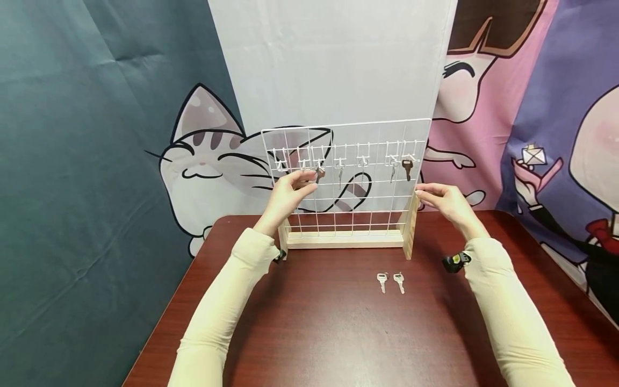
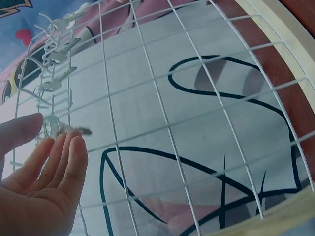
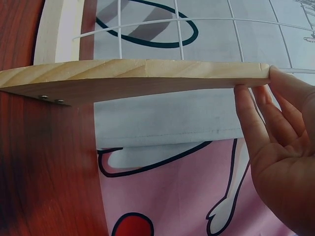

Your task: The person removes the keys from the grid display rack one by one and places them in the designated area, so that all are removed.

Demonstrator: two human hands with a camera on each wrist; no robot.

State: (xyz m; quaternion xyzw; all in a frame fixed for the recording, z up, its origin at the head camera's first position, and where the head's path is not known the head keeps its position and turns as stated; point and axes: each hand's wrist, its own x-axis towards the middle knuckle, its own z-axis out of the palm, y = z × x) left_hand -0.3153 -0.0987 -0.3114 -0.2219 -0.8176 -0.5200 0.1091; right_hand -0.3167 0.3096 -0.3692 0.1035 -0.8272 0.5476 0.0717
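Note:
A white wire grid rack (image 1: 355, 198) stands on a wooden base, with several keys hanging from its hooks. My left hand (image 1: 289, 196) is up at the rack's left side, its fingertips right beside a hanging key (image 1: 319, 173). In the left wrist view the thumb and fingers of that hand (image 2: 47, 182) stand apart, with the key's ring (image 2: 51, 127) showing between them. My right hand (image 1: 445, 201) pinches the top of the rack's right wooden upright (image 3: 147, 71) between thumb and fingers. A dark brown key (image 1: 408, 169) hangs near that end.
Two silver keys, one left (image 1: 382, 281) and one right (image 1: 398, 282), lie on the red-brown table (image 1: 333, 322) in front of the rack. Behind it hangs a printed cloth backdrop (image 1: 333, 64) with cartoon figures.

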